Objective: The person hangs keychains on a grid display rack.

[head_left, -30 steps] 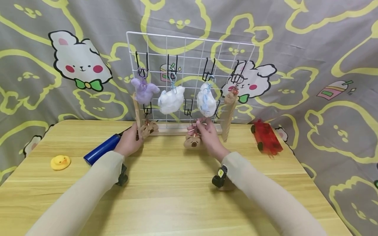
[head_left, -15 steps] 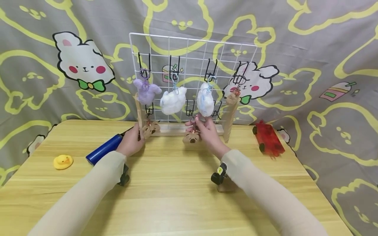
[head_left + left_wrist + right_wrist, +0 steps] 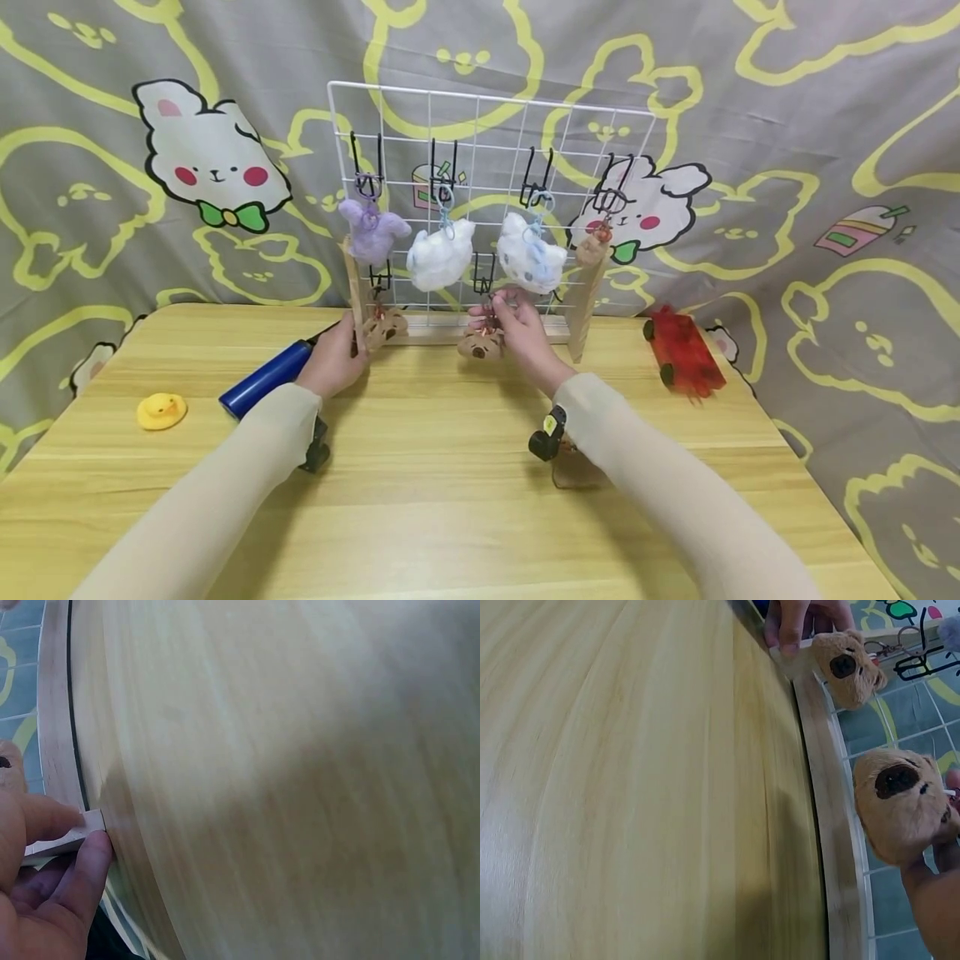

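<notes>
My left hand (image 3: 330, 358) grips the left wooden upright (image 3: 356, 292) of a white wire grid rack (image 3: 480, 97). In the left wrist view, thumb and fingers pinch the end of its wooden foot (image 3: 94, 819). My right hand (image 3: 525, 333) pinches the ring end of a brown bear plush keychain (image 3: 480, 344), just below the lower middle black hook (image 3: 483, 285). Whether the ring touches that hook I cannot tell. The right wrist view shows the bear's head (image 3: 900, 806) dangling beside the fingers, which partly hide its clasp. Another bear keychain (image 3: 384, 327) hangs near my left hand.
Upper hooks carry a purple plush (image 3: 375, 237), two white plushes (image 3: 441, 257) (image 3: 531, 254) and a small brown one (image 3: 592, 246). A blue cylinder (image 3: 266, 379) and yellow duck (image 3: 161, 411) lie left; a red toy car (image 3: 686, 354) sits right. Patterned cloth (image 3: 750, 167) hangs behind.
My right hand has shifted slightly left and up with the bear keychain. The right white plush above it has swung round to face forward. My left hand stays on the upright.
</notes>
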{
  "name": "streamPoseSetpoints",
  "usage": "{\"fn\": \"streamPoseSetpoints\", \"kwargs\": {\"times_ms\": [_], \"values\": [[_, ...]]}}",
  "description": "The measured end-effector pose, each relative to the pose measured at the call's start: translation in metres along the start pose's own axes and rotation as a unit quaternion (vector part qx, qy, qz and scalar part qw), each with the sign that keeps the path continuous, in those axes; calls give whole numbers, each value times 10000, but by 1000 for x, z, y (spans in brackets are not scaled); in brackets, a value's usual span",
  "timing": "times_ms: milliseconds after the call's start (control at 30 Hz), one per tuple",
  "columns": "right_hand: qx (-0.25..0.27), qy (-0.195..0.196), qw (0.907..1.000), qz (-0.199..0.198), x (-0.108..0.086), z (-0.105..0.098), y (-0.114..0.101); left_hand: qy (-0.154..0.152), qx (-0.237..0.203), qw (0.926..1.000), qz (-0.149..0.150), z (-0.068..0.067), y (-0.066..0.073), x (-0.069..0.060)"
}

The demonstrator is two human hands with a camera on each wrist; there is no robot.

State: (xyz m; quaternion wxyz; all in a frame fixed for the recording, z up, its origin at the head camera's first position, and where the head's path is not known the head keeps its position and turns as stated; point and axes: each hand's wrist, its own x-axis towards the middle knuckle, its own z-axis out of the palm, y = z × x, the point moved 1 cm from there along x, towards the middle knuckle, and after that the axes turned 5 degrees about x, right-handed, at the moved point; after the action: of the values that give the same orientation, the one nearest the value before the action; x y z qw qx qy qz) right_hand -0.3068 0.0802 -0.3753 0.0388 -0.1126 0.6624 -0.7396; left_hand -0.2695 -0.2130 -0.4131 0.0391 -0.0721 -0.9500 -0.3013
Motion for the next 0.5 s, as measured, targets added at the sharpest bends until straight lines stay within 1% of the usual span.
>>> {"fn": "streamPoseSetpoints", "kwargs": {"times_ms": [200,300,367,400,500], "values": [[-177,-5,9996,204,0,-10,3,11,40,10000,8,0,1,0],[-259,89,9983,507,-3,-17,4,11,42,10000,4,0,1,0],[-323,50,9966,755,-7,-22,5,23,44,10000,4,0,2,0],[-371,-1,9955,873,-9,-25,5,26,42,10000,-4,0,2,1],[-549,-346,9929,1001,-15,-35,7,12,35,10000,-16,0,3,1]]}}
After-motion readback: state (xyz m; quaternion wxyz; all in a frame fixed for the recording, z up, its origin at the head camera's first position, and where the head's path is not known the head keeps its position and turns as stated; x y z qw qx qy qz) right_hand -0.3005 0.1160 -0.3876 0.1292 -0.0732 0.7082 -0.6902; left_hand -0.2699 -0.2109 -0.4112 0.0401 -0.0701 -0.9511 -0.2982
